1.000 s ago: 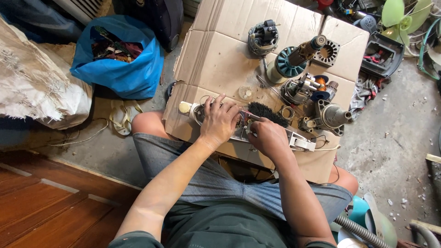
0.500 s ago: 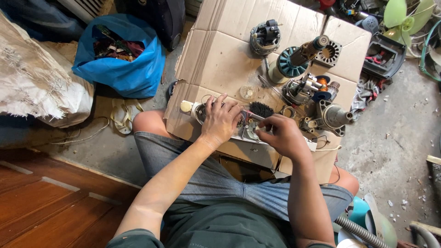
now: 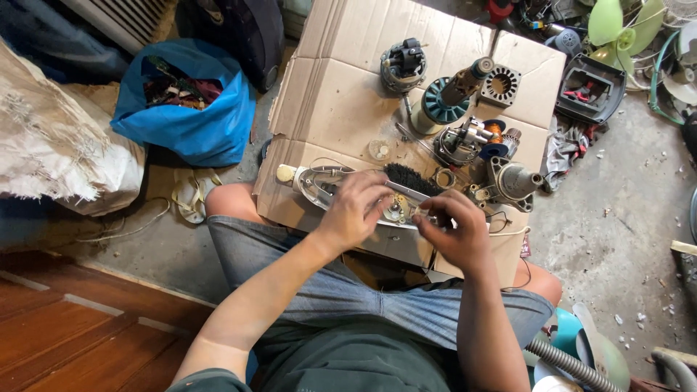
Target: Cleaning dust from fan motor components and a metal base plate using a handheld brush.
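Note:
My left hand [image 3: 357, 207] rests over a flat metal iron soleplate [image 3: 319, 185] that lies on a flattened cardboard sheet [image 3: 348, 87] in front of my knees, and presses it down. My right hand [image 3: 456, 231] is at the plate's right end, fingers pinched together on a small part there; the part itself is too small to make out. A black brush [image 3: 410, 176] lies just beyond both hands.
Several motor parts stand on the cardboard: a teal-capped rotor [image 3: 446, 98], a wound stator [image 3: 403, 65], a grey housing [image 3: 512, 181]. A blue bag [image 3: 189, 116] sits at the left, a white sack [image 3: 51, 145] further left, fan parts [image 3: 610, 29] at the back right.
My right hand has moved right and slightly up along the soleplate, from beside the left hand to the plate's right end. The left hand has stayed on the plate.

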